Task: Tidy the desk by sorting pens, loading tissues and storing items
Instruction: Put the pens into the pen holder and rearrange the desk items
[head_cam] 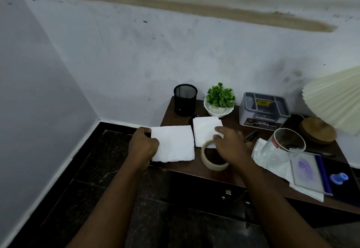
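Two white folded tissues lie side by side at the desk's left end. My left hand [143, 144] grips the left edge of the nearer tissue [174, 143], which overhangs the desk corner. My right hand [230, 144] pinches the right edge of the farther tissue [205, 130] between thumb and fingers. A roll of masking tape [207, 163] lies flat just under my right hand. An empty black mesh pen cup [185, 99] stands at the back left. A dark pen [251, 135] lies right of my right hand.
A small potted plant [219, 100] and a grey organiser box [264, 109] stand along the wall. A clear glass jar [282, 146] lies tilted on more tissue, near a wooden lid [317, 130], a pleated lamp shade [335, 99], and a stamp pad [307, 171]. The brown desk [204, 173] ends left above dark floor.
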A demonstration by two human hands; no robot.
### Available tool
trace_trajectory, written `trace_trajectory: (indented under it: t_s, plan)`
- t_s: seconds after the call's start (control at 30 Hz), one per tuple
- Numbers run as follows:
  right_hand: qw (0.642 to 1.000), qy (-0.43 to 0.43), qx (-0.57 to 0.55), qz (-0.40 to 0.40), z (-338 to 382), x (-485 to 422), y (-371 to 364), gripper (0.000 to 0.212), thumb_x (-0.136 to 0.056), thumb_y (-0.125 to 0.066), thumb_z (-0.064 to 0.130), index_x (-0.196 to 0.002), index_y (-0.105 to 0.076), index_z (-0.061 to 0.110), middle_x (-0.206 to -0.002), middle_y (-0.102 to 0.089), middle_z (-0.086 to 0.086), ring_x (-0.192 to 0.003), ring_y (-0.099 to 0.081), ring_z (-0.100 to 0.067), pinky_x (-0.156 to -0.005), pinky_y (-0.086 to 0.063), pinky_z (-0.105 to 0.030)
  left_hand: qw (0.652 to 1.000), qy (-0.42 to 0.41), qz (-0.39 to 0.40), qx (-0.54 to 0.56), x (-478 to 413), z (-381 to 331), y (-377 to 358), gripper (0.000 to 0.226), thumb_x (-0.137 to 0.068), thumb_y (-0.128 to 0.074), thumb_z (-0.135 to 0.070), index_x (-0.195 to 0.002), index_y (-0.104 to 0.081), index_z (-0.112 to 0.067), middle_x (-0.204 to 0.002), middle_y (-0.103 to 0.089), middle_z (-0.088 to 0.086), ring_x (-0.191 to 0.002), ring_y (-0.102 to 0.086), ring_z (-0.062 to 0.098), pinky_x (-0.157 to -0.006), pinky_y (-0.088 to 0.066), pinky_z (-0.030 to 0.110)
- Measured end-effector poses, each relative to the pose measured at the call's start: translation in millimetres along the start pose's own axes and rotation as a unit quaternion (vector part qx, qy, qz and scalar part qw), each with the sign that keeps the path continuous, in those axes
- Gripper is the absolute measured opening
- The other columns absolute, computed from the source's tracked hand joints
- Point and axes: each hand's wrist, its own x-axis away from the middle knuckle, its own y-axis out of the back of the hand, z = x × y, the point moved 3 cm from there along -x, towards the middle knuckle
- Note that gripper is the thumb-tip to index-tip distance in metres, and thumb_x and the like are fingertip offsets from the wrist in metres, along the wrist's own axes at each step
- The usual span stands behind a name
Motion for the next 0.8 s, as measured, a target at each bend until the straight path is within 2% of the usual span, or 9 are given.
trace_trajectory:
  t_s: [0.13, 0.23, 0.33, 0.4, 0.47, 0.5, 0.57, 0.63, 0.8]
  plan:
    - [0.976, 0.027, -0.198, -0.083, 1, -5, 15, 0.048, -0.095, -0.059, 0.035, -0.143, -0.055, 0.038, -0.137, -0.063, 0.000, -0.137, -0.047, -0.028, -0.115, -0.030, -0.059, 1.000, -0.007, 0.001, 0.009, 0, -2, -1, 0.038, -0.086, -0.059, 0.005, -0.116, -0.056, -0.017, -0.114, -0.059, 0.005, -0.100, -0.057, 0.026, -0.067, -0.046, 0.029]
    - [0.995, 0.017, -0.083, -0.049, -5, -7, 13, 0.045, -0.093, -0.056, 0.041, -0.137, -0.051, 0.053, -0.138, -0.060, 0.009, -0.140, -0.036, -0.033, -0.116, -0.020, -0.062, 1.000, -0.010, -0.009, 0.005, 2, -3, 0, 0.037, -0.086, -0.057, 0.002, -0.117, -0.056, -0.016, -0.115, -0.059, 0.006, -0.100, -0.058, 0.026, -0.079, -0.050, 0.034]
    - [0.996, 0.027, 0.055, 0.069, -10, -8, -5, 0.028, -0.098, -0.049, 0.045, -0.117, -0.069, 0.042, -0.135, -0.064, 0.011, -0.140, -0.041, -0.032, -0.116, -0.019, -0.061, 1.000, -0.012, -0.008, 0.012, 4, -2, 2, 0.039, -0.086, -0.057, -0.001, -0.124, -0.058, -0.010, -0.116, -0.063, 0.008, -0.103, -0.062, 0.028, -0.089, -0.057, 0.042]
    - [0.994, 0.028, 0.071, 0.078, -9, -8, -9, 0.026, -0.100, -0.045, 0.041, -0.098, -0.069, 0.031, -0.123, -0.067, 0.006, -0.134, -0.047, -0.034, -0.115, -0.023, -0.059, 1.000, -0.011, 0.002, 0.026, 4, -3, 1, 0.039, -0.086, -0.060, -0.002, -0.124, -0.058, -0.011, -0.116, -0.063, 0.007, -0.099, -0.062, 0.025, -0.085, -0.057, 0.040]
    - [0.998, 0.021, 0.018, 0.049, -5, -7, -4, 0.020, -0.100, -0.047, 0.039, -0.088, -0.062, 0.032, -0.115, -0.066, 0.002, -0.132, -0.047, -0.036, -0.115, -0.023, -0.060, 0.999, -0.017, 0.012, 0.043, 4, -5, 0, 0.045, -0.088, -0.065, -0.001, -0.130, -0.055, -0.012, -0.111, -0.060, 0.002, -0.093, -0.060, 0.020, -0.073, -0.052, 0.032]
    - [0.999, 0.019, -0.024, 0.029, -3, -7, -1, 0.015, -0.100, -0.051, 0.038, -0.096, -0.065, 0.035, -0.121, -0.067, 0.000, -0.134, -0.046, -0.035, -0.116, -0.024, -0.060, 0.998, -0.024, 0.015, 0.049, 5, -6, 0, 0.049, -0.088, -0.067, -0.001, -0.134, -0.054, -0.012, -0.110, -0.059, 0.001, -0.094, -0.060, 0.020, -0.068, -0.050, 0.029]
    - [0.995, 0.014, -0.102, -0.015, 0, -5, 7, 0.030, -0.097, -0.058, 0.036, -0.126, -0.067, 0.031, -0.136, -0.064, 0.001, -0.138, -0.045, -0.030, -0.117, -0.027, -0.057, 0.997, -0.045, 0.022, 0.060, 6, -9, -2, 0.056, -0.088, -0.069, 0.000, -0.140, -0.052, -0.014, -0.114, -0.061, 0.004, -0.099, -0.062, 0.023, -0.068, -0.050, 0.028]
    - [0.981, 0.030, -0.183, -0.056, 6, -2, 16, 0.038, -0.096, -0.063, 0.031, -0.134, -0.065, 0.027, -0.139, -0.062, -0.001, -0.133, -0.051, -0.025, -0.115, -0.035, -0.055, 0.994, -0.067, 0.031, 0.075, 9, -12, -4, 0.060, -0.088, -0.071, 0.000, -0.141, -0.051, -0.020, -0.106, -0.065, 0.004, -0.093, -0.065, 0.021, -0.074, -0.054, 0.032]
    - [0.872, 0.076, -0.481, -0.050, 23, 8, 26, 0.030, -0.097, -0.064, 0.004, -0.124, -0.070, 0.016, -0.126, -0.071, 0.000, -0.120, -0.066, -0.015, -0.104, -0.053, -0.034, 0.989, -0.088, 0.042, 0.110, 13, -20, -9, 0.061, -0.089, -0.067, 0.001, -0.131, -0.045, -0.037, -0.092, -0.071, 0.007, -0.086, -0.070, 0.020, -0.062, -0.052, 0.026]
